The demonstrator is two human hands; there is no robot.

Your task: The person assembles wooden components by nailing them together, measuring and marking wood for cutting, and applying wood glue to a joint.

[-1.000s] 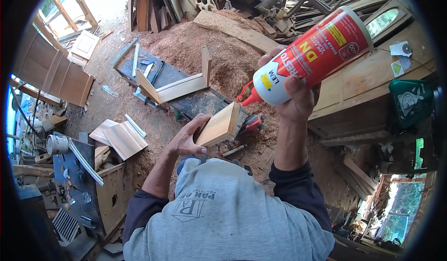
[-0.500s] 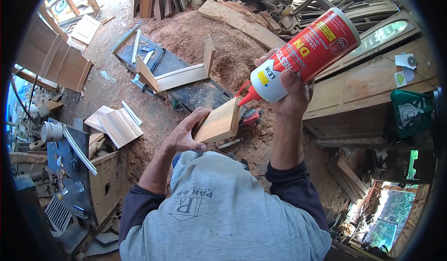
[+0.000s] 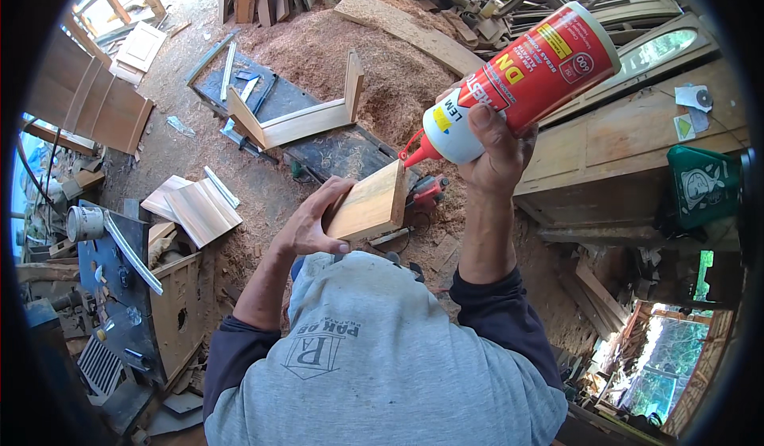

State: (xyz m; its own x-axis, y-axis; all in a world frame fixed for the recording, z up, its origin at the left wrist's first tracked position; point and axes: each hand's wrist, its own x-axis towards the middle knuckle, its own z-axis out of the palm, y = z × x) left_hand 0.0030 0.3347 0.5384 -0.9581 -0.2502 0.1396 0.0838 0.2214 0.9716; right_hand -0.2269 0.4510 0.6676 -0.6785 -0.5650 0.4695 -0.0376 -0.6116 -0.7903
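Note:
My left hand (image 3: 313, 222) grips a short wooden board (image 3: 366, 206) by its left side, thumb along the near edge. In my right hand (image 3: 500, 153) is a large red and white glue bottle (image 3: 529, 76), tilted with its red nozzle (image 3: 420, 153) down toward the left. The nozzle tip sits at the far corner of the board's right end; whether glue is coming out is too small to tell. Beyond the board, a three-sided wooden frame (image 3: 306, 125) stands on a dark blue workbench (image 3: 342, 155).
A red power tool (image 3: 427, 191) lies just past the board. Wooden panels (image 3: 203, 210) rest on the floor at left, near a dark cabinet (image 3: 119, 283) with a can (image 3: 85, 224) on it. Sawdust (image 3: 318, 52) covers the ground behind the bench. A long wooden cabinet (image 3: 629, 155) stands at right.
The nozzle tip has shifted slightly up and left along the board's end, toward its far corner. The board has moved a little left with my left hand.

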